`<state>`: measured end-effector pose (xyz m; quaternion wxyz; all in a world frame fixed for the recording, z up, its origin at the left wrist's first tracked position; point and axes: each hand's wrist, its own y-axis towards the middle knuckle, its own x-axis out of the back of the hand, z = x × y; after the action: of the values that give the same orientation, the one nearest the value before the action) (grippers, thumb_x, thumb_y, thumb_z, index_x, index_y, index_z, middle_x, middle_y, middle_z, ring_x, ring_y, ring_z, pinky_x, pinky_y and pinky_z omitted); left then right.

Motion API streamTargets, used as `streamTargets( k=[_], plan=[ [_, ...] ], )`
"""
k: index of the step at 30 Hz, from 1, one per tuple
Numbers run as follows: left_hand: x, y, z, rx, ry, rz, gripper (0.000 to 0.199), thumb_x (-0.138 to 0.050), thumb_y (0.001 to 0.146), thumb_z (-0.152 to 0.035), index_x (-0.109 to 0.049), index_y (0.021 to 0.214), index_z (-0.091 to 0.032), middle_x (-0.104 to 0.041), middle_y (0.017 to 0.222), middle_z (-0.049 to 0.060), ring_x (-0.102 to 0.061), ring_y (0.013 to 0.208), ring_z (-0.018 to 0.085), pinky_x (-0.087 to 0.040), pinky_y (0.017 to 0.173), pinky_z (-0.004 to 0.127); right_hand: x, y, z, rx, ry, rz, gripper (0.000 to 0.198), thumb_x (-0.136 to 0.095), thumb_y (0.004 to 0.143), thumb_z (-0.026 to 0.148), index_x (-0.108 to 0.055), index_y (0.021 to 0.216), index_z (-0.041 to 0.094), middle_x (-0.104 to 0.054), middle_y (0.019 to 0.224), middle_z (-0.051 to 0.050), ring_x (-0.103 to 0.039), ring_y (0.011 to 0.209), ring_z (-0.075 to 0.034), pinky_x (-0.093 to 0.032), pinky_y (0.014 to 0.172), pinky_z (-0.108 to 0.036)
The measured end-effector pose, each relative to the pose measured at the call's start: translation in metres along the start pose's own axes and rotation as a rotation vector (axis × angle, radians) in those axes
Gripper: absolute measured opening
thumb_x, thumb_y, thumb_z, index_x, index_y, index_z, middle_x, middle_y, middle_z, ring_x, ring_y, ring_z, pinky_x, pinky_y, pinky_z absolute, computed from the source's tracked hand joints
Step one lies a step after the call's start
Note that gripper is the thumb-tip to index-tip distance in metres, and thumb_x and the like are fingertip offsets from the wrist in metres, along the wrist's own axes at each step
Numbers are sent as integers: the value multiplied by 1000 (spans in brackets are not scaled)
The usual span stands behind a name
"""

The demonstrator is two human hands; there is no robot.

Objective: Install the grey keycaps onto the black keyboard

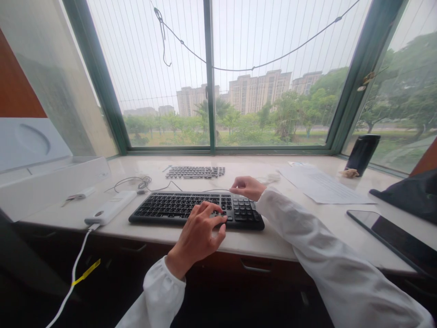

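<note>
A black keyboard [184,208] lies across the sill-like desktop. Most of its left and middle part shows bare square key sockets, while the number pad [244,209] at its right end has keycaps on. Behind it, loose dark keycaps [196,171] are set out in rows like a key layout. My left hand [203,230] rests over the keyboard just left of the number pad, fingers apart and fingertips on or just above it. Above the keyboard's upper right edge is my right hand [248,187], its fingers closed in a pinch; whatever they hold is hidden.
To the left are a white power bank [111,208] with a plugged-in cable, a coiled cord [143,183] and a white box [54,182]. On the right lie paper sheets [317,184], a dark phone [389,232] and an upright black cylinder [363,152]. The window [211,150] bounds the back.
</note>
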<state>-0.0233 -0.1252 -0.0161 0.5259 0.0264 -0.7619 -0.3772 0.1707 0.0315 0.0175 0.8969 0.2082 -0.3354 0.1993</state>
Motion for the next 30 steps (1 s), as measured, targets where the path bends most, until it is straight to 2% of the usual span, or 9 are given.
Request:
streamTargets(
  k=[2, 6, 14, 16, 20, 22, 24, 27, 30],
  plan=[
    [0, 0, 0, 1, 3, 7, 24, -52, 88, -23, -71, 102, -26, -61, 113, 4, -51, 108, 22, -41, 96, 44, 0, 0, 0, 2, 2, 1, 38, -68, 65, 54, -64, 73, 16, -43, 54, 6, -36, 54, -9, -26, 52, -25],
    [0, 1, -1, -10, 14, 18, 35, -54, 87, -26, -63, 121, -28, -58, 122, 5, -49, 113, 24, -39, 99, 45, 0, -1, 2, 12, 3, 1, 40, -67, 66, 55, -64, 72, 16, -42, 54, 6, -36, 53, -9, -25, 52, -26],
    [1, 0, -1, -85, 35, 68, 31, -52, 90, -30, -62, 120, -33, -56, 127, 2, -48, 118, 23, -36, 100, 46, 0, -2, 3, 14, -11, -5, 39, -64, 66, 55, -63, 71, 16, -38, 53, 7, -34, 52, -9, -24, 51, -26],
    [0, -1, -2, -45, 33, 12, 28, -51, 90, -27, -66, 114, -29, -58, 122, 4, -50, 113, 22, -39, 97, 45, 0, -2, 2, 9, -14, -7, 40, -63, 66, 56, -63, 71, 16, -38, 52, 7, -34, 52, -9, -24, 51, -26],
    [-1, -2, -3, 35, 28, -59, 21, -50, 90, -23, -71, 88, -22, -63, 107, 6, -52, 104, 22, -43, 93, 43, 0, -1, -1, 0, -17, -6, 41, -64, 66, 57, -62, 71, 16, -38, 51, 7, -34, 51, -9, -24, 50, -26],
    [0, -2, -3, 21, 35, -43, 20, -53, 88, -25, -69, 101, -24, -61, 113, 5, -51, 108, 23, -42, 95, 44, 0, 0, -2, -1, -18, -7, 41, -64, 66, 57, -62, 71, 17, -38, 51, 7, -35, 51, -9, -24, 50, -26],
    [0, -3, -3, -22, 43, -6, 30, -56, 87, -29, -63, 116, -29, -57, 123, 4, -49, 114, 24, -39, 98, 46, 0, 0, -3, -1, -20, -10, 42, -64, 66, 58, -63, 71, 17, -39, 51, 7, -35, 51, -9, -24, 51, -26],
    [0, -3, -3, -66, 42, 44, 29, -53, 90, -33, -62, 117, -32, -55, 127, 3, -47, 119, 24, -36, 101, 47, 0, 1, -4, -1, -23, -16, 41, -65, 66, 57, -62, 70, 16, -39, 51, 7, -36, 52, -9, -24, 51, -26],
    [0, -3, -2, -10, 33, 17, 29, -50, 92, -32, -62, 117, -30, -55, 127, 4, -48, 117, 23, -37, 100, 46, -1, 1, -5, -4, -26, -18, 40, -63, 66, 56, -62, 70, 16, -39, 51, 7, -35, 51, -9, -23, 51, -26]
  ],
)
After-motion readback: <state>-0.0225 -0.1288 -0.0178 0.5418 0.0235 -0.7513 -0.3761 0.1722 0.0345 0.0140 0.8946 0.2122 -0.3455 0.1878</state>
